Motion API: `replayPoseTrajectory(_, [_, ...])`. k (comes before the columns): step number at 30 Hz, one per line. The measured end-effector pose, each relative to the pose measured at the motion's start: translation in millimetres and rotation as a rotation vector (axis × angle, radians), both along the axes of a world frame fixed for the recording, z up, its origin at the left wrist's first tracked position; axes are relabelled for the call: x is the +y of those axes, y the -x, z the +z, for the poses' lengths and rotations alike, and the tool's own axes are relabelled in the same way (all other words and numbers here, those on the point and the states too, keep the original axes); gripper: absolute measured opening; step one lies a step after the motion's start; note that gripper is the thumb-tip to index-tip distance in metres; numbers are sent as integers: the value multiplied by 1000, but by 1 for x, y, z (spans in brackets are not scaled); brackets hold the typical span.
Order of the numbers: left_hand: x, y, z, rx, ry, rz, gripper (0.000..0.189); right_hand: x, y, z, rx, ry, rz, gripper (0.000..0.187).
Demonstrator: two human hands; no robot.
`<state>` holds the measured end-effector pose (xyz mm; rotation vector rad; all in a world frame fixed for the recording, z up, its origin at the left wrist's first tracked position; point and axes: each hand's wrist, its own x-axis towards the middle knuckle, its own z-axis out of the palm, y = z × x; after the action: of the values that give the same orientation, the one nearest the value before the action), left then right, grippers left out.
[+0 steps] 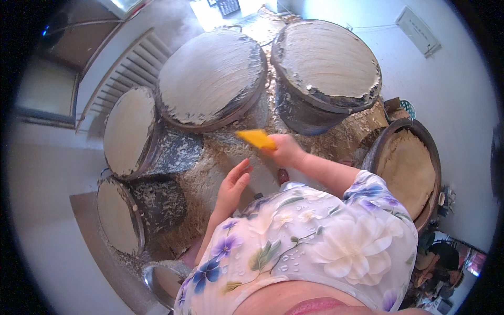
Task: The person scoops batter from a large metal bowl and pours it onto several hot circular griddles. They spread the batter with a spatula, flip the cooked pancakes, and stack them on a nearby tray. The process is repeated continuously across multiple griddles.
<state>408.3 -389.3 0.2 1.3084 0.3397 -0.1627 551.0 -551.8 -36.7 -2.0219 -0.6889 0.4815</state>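
Note:
My right hand grips a yellow scraper, slightly blurred, its free end pointing left. My left hand is raised in front of my body, fingers apart, with nothing in it. Just beyond the scraper stands a large dark vat, topped with a smooth pale paste. To its right is another large vat, its pale paste layer ragged along the near rim. Both hands are apart from the vats.
Two smaller paste-topped vats, an upper one and a lower one, stand at left. A brown-rimmed vat holds tan material at right. A metal basin sits lower left. Pale splatter covers the floor; steam hangs at the back.

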Motion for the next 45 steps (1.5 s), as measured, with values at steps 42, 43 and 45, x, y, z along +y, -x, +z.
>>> replayPoseTrajectory(42, [16,14,26,374,146,102,34,-22,-244,-128,-674,904,-253,27])
replayPoseTrajectory(43, [17,15,25,374,172,103,35,-26,-237,-125,-682,880,-250,27])
replayPoseTrajectory(45, [21,16,24,358,210,111,35,-35,-224,-115,-625,889,-238,26])
